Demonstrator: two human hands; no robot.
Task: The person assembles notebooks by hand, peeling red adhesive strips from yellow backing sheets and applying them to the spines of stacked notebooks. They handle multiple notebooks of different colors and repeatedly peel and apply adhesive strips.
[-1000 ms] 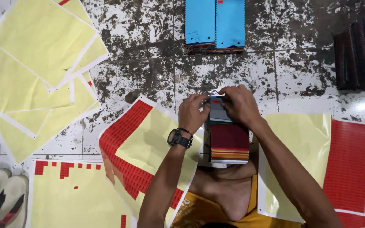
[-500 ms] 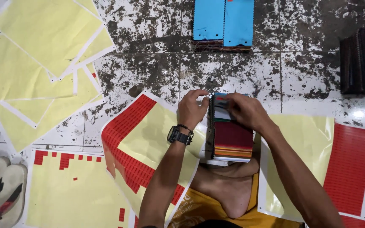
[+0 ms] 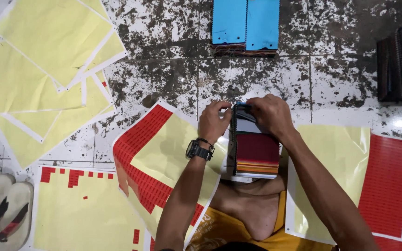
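Observation:
A thick stack of fabric swatches (image 3: 256, 151), dark red on top with orange and white layers at its near edge, rests on my knee over the tiled floor. My left hand (image 3: 215, 122), with a black wristwatch on the wrist, grips the stack's far left corner. My right hand (image 3: 271, 114) presses down on the far edge, fingers curled over a small blue-and-white piece on top. Both hands touch the stack and nearly meet at its far end.
Red-and-yellow sticker sheets (image 3: 152, 162) lie left and right (image 3: 389, 183) of my legs. Peeled yellow backing sheets (image 3: 47, 60) pile at the far left. A blue-topped swatch stack (image 3: 245, 25) sits ahead, dark stacks (image 3: 401, 62) far right, sandals (image 3: 3, 209) near left.
Both hands stay on the far end of the swatch stack; the fingers have shifted slightly closer together. The view has drifted a little.

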